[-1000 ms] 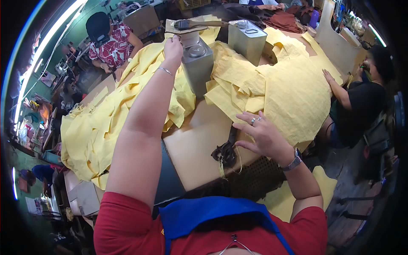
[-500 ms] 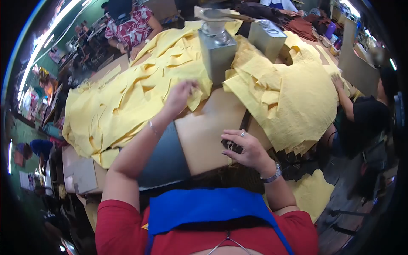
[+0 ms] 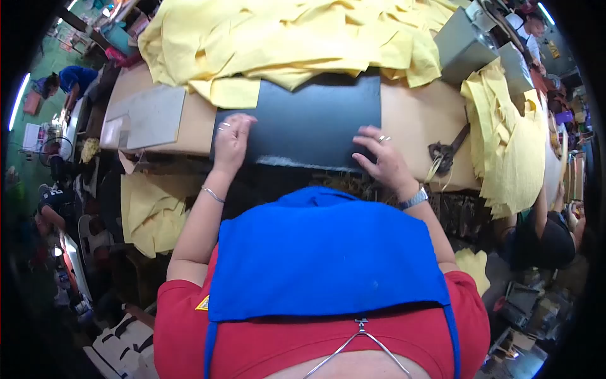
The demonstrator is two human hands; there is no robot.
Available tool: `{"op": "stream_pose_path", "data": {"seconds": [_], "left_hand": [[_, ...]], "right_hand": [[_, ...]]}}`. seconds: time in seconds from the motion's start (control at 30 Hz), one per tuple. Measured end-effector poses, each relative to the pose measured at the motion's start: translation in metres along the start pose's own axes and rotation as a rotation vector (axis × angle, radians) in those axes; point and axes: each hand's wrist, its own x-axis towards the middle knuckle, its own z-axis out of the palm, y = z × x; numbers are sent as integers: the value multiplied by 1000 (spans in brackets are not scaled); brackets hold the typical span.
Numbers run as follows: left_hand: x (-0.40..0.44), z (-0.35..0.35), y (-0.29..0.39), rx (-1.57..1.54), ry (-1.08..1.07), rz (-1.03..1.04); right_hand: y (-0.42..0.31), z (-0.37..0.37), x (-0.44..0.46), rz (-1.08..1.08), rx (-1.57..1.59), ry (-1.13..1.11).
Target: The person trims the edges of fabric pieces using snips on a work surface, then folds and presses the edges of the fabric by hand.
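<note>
My left hand [image 3: 233, 144] is over the left side of a black board [image 3: 312, 117], its fingers bent and drawn together. Whatever may be between them is hidden. At the board's right edge is my right hand [image 3: 383, 158], empty, with thumb and fingers apart. A dark bundle with pale strings [image 3: 442, 158] lies on the tan tabletop [image 3: 413, 117] to the right of that hand. Behind the board spreads a heap of yellow cloth pieces [image 3: 265, 38], with one corner overlapping the board.
A grey flat board [image 3: 151, 117] lies on the table at left. Metal tins [image 3: 464, 44] stand at the back right beside a yellow cloth stack [image 3: 505, 139]. More yellow cloth [image 3: 151, 208] hangs below the table at left. A person in black [image 3: 543, 240] is at far right.
The view has swung left and down. My right hand has let go of the dark bundle and moved left to the black board. My left hand has come back from the yellow cloth.
</note>
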Motion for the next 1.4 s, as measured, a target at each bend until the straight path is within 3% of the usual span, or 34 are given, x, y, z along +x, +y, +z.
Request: {"op": "stream_pose_path", "data": {"seconds": [0.03, 0.1, 0.3, 0.73, 0.83, 0.9, 0.97, 1.03, 1.17, 1.4], "left_hand": [[-7, -12, -14, 155, 66, 93], [-28, -28, -38, 312, 119, 49], [-54, -54, -62, 354, -109, 59], [-46, -37, -94, 375, -55, 68], [-46, -38, -93, 349, -33, 96], [-46, -39, -91, 357, -26, 107], [-44, -39, -92, 340, -30, 122], [-45, -42, -92, 336, -43, 149], [-47, -43, -115, 190, -88, 133], [-48, -31, -103, 309, 89, 156]], "right_hand": [[-5, 8, -4, 31, -66, 27], [-16, 15, -16, 90, -222, 85], [-1, 38, -52, 249, -377, 41], [19, 32, -36, 319, -421, -90], [-17, 27, -20, 249, -715, -97], [-33, 51, 9, 10, -572, -53], [-82, 81, 55, -121, -481, -208], [-102, 138, 87, -354, -387, -184], [-115, 202, 104, -414, -389, -201], [-81, 95, 9, -45, -540, -303]]}}
